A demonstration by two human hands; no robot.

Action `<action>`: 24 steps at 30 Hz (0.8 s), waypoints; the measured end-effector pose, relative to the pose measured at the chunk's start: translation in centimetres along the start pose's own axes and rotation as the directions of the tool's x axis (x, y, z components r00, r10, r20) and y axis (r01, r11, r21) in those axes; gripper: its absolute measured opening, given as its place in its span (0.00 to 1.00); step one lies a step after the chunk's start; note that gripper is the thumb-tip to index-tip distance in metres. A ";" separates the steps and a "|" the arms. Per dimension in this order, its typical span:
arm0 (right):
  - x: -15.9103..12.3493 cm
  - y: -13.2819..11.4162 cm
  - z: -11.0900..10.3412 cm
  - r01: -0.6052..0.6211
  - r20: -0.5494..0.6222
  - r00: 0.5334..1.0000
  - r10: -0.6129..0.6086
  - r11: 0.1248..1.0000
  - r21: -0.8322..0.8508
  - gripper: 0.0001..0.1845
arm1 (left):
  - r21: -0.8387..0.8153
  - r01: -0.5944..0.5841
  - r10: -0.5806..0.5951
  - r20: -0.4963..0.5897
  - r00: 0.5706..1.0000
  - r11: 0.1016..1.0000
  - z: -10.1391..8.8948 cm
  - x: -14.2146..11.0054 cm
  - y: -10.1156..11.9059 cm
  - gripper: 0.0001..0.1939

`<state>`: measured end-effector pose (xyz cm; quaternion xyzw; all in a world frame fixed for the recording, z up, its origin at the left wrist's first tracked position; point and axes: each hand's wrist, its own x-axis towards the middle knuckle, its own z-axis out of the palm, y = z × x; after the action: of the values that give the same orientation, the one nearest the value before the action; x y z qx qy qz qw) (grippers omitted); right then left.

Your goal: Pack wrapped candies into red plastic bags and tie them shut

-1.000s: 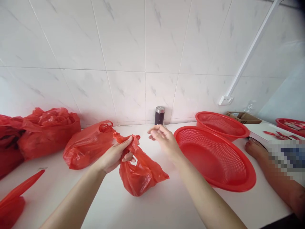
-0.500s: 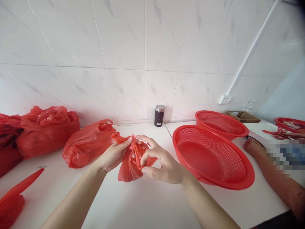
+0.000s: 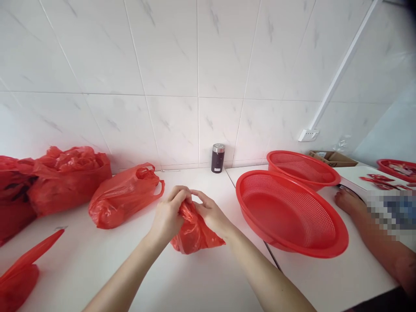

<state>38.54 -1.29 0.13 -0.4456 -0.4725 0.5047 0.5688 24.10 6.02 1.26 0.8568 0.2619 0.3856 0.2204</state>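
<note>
A small red plastic bag hangs from both hands just over the white table, its gathered top pinched at the neck. My left hand is closed on the bunched plastic from the left, knuckles up. From the right, my right hand grips the same neck, thumb and fingertips meeting the other hand's fingers. What the fingers do at the top is partly hidden by the knuckles. To the left of the hands lies a larger red plastic bag on its side, its handle loop toward them.
Full red bags stand at the back left, another red bag at the front left. Two red perforated baskets sit on the right. A dark flask stands by the wall. A co-worker's arm rests at far right near a knife.
My right hand has gone from spread fingers beside the bag to gripping its neck. My left hand has turned knuckles-up, and the two hands have come together; the bag has shifted slightly right.
</note>
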 end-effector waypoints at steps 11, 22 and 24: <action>-0.7 -0.3 0.2 0.181 -0.340 0.921 -0.191 0.982 -0.063 0.07 | -0.352 0.390 -0.346 0.183 0.920 0.851 -0.3 -3.1 0.1 0.17; 1.8 8.5 -4.2 0.096 -0.729 0.672 0.133 0.960 0.264 0.11 | -0.830 0.497 -0.799 0.111 0.592 0.253 0.6 -11.8 -7.7 0.19; 1.9 9.4 -4.4 0.097 -0.743 0.655 0.137 0.960 0.262 0.11 | -0.862 0.470 -0.795 0.146 0.588 0.190 1.1 -12.1 -7.4 0.18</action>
<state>41.52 1.34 -9.64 -0.5350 -0.1126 0.3414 0.7646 16.10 4.07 -10.32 0.3636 0.4107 0.4683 0.6927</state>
